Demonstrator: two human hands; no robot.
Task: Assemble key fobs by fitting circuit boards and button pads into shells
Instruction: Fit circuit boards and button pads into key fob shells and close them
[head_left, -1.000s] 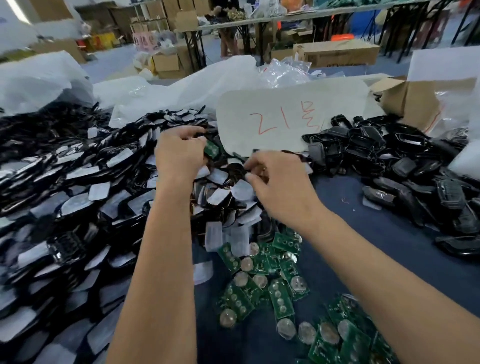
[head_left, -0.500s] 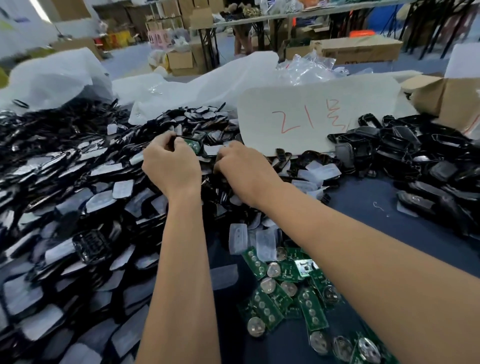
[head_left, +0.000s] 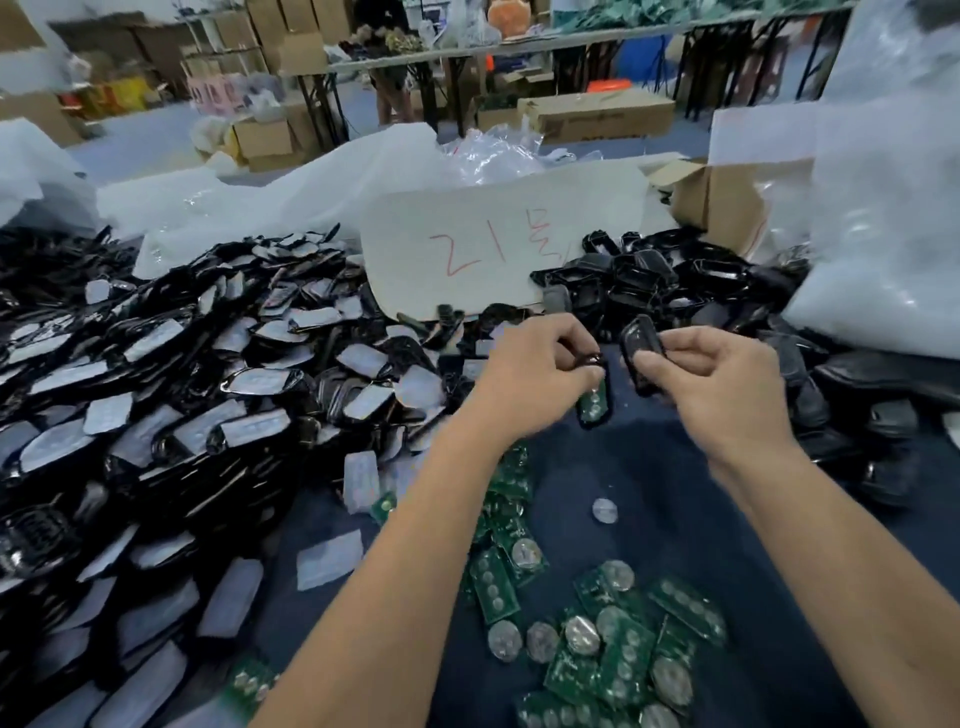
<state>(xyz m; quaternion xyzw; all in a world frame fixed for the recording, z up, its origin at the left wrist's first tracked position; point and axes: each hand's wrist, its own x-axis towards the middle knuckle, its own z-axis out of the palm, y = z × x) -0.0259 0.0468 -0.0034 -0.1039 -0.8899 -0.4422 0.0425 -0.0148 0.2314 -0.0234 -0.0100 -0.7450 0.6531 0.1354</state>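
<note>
My left hand (head_left: 537, 371) has its fingers (head_left: 569, 332) closed on a black shell (head_left: 595, 396) with a green board (head_left: 592, 402) seated in it, held above the blue table (head_left: 675, 478). My right hand (head_left: 719, 376) pinches a second shell half (head_left: 641, 345) just beside it, the two pieces apart. Loose boards (head_left: 618, 649) lie near my forearms, a heap of padded shells (head_left: 208, 395) left, empty shells (head_left: 654, 280) beyond.
</note>
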